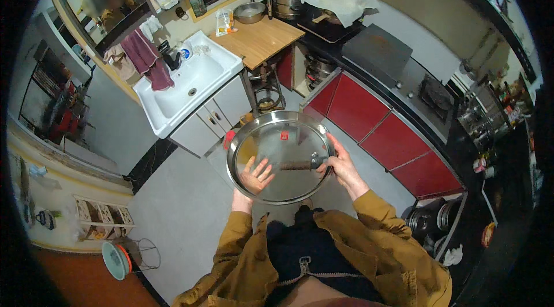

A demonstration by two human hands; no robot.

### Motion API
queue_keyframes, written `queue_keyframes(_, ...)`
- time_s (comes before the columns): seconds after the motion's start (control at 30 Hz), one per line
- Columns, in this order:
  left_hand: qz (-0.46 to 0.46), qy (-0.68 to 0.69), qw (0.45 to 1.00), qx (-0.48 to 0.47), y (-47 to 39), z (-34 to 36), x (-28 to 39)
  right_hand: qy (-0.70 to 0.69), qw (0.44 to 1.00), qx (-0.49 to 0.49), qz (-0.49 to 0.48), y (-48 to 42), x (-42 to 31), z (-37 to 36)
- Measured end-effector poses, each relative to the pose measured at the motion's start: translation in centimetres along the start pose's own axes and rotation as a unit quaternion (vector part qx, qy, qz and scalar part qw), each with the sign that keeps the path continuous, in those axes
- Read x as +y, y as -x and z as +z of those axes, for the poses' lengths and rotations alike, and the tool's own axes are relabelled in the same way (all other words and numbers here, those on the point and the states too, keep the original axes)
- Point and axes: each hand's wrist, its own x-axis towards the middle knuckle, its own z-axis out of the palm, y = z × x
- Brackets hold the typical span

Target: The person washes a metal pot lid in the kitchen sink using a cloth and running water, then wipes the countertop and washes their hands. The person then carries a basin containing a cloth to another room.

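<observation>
A wide round pan or lid (277,186) with a shiny metal rim spans the space before my body and bears a small red mark. Its far-right rim is gripped by my right hand (344,166), thumb and fingers around the edge. My left hand (256,176) shows inside the near-left part of the disc, fingers spread and apart; I cannot tell whether it lies over the surface or shows through it. Beside my right fingers appears a brown rod-like form (296,165) with a grey knob, either an object or a reflection.
A white sink (173,105) with a black faucet stands ahead left, towels at its side. A wooden board (264,41) holds a steel bowl (249,12) and a packet. Red cabinets (359,105) run under the dark counter at right. A turquoise basin (116,261) sits low at left.
</observation>
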Motion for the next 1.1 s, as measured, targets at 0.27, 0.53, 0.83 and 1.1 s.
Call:
queue_keyframes(0.27,-0.015,-0.019,0.997,-0.071,-6.5,4.7,2.5,0.130,0.988,-0.012,-0.089,-14.0,-5.3,-3.2)
queue_keyframes(0.53,-0.120,-0.001,0.992,-0.035,-24.0,6.0,3.9,0.164,0.971,0.097,-0.144,-26.6,-9.9,-4.7)
queue_keyframes(0.83,-0.289,0.045,0.956,-0.033,-41.6,7.7,7.4,0.119,0.963,0.231,-0.069,-39.3,-12.7,-5.9)
queue_keyframes(1.1,-0.205,-0.140,0.967,0.061,-50.0,9.5,6.8,0.200,0.928,0.307,-0.069,-47.6,-4.1,-13.4)
